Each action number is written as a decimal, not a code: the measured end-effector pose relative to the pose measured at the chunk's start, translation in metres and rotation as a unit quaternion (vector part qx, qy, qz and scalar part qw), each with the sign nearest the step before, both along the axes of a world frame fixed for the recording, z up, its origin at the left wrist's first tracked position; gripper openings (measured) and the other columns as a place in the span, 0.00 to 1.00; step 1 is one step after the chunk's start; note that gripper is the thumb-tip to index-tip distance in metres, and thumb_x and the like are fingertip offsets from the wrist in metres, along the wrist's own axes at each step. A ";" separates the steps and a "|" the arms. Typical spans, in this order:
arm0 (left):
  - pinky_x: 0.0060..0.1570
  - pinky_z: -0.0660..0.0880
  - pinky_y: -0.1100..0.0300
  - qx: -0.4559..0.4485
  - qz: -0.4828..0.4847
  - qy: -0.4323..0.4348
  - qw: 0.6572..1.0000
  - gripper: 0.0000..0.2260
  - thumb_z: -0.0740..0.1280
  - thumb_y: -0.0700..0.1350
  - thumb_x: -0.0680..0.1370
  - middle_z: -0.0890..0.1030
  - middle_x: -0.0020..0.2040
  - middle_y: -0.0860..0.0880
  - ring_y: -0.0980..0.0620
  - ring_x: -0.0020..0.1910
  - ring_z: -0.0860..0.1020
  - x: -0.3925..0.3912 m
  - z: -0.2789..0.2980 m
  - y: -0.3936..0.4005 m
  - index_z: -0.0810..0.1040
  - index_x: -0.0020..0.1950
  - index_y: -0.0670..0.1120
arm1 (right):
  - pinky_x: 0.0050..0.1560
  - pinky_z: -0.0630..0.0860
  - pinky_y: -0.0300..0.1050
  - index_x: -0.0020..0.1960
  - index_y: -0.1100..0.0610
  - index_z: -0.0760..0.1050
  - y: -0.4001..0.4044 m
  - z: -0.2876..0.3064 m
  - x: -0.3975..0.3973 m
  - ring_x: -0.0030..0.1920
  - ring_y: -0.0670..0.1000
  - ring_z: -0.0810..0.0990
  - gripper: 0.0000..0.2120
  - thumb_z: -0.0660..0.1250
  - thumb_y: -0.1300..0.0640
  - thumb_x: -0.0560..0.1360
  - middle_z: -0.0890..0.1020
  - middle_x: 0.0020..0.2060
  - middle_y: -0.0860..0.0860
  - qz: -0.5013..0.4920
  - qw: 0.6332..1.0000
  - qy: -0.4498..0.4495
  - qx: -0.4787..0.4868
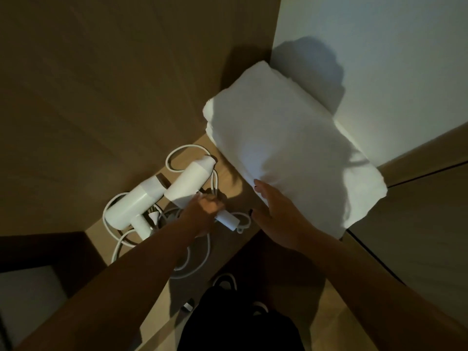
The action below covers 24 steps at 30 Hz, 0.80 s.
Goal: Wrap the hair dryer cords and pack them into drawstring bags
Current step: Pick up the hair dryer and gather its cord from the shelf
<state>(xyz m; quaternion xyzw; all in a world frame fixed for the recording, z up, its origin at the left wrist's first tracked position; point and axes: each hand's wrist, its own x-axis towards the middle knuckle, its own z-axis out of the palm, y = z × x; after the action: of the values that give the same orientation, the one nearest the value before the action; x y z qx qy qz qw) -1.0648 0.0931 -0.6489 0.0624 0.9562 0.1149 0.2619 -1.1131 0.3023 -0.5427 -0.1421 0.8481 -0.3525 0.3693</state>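
Observation:
Two white hair dryers lie side by side on a wooden shelf [235,193]. The left hair dryer [136,201] points up and right, and the right hair dryer [192,178] lies beside it. Their white cords [200,252] loop loosely over the shelf and its front edge. My left hand [205,211] grips the handle [229,220] of the right dryer. My right hand [276,211] rests with straight fingers against the front edge of a folded white towel stack [286,143]. No drawstring bag shows.
The towel stack fills the shelf's right half, against a pale wall [379,46]. Brown wooden panels [101,72] rise behind and to the left. Below the shelf are my dark trousers and shoes [225,281] on a wooden floor.

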 end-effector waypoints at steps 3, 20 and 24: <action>0.49 0.78 0.43 -0.093 -0.079 0.046 0.991 0.18 0.81 0.42 0.58 0.82 0.46 0.43 0.39 0.46 0.82 -0.006 -0.013 0.000 0.84 0.47 0.46 | 0.68 0.62 0.43 0.78 0.52 0.52 0.004 -0.010 -0.003 0.74 0.49 0.61 0.31 0.61 0.58 0.79 0.61 0.75 0.49 -0.004 1.000 0.000 0.006; 0.50 0.67 0.46 -0.024 0.200 0.161 0.966 0.16 0.64 0.41 0.75 0.77 0.58 0.41 0.37 0.56 0.76 -0.001 0.155 -0.006 0.73 0.63 0.42 | 0.73 0.62 0.51 0.78 0.51 0.51 0.022 0.129 0.003 0.74 0.51 0.62 0.31 0.62 0.56 0.79 0.61 0.76 0.49 0.012 1.000 0.023 0.004; 0.54 0.67 0.46 0.036 0.261 0.197 0.944 0.17 0.65 0.39 0.77 0.75 0.60 0.40 0.36 0.59 0.74 0.015 0.221 -0.007 0.70 0.66 0.42 | 0.71 0.63 0.48 0.78 0.51 0.51 0.017 0.186 0.005 0.74 0.50 0.62 0.31 0.61 0.55 0.80 0.60 0.76 0.49 0.044 0.998 0.054 -0.004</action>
<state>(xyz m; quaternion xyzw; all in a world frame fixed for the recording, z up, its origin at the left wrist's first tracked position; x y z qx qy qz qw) -1.0497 0.0859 -0.4277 -0.1587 0.9666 0.1995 0.0268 -1.1084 0.3194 -0.3564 -0.1997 0.8581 -0.3315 0.3374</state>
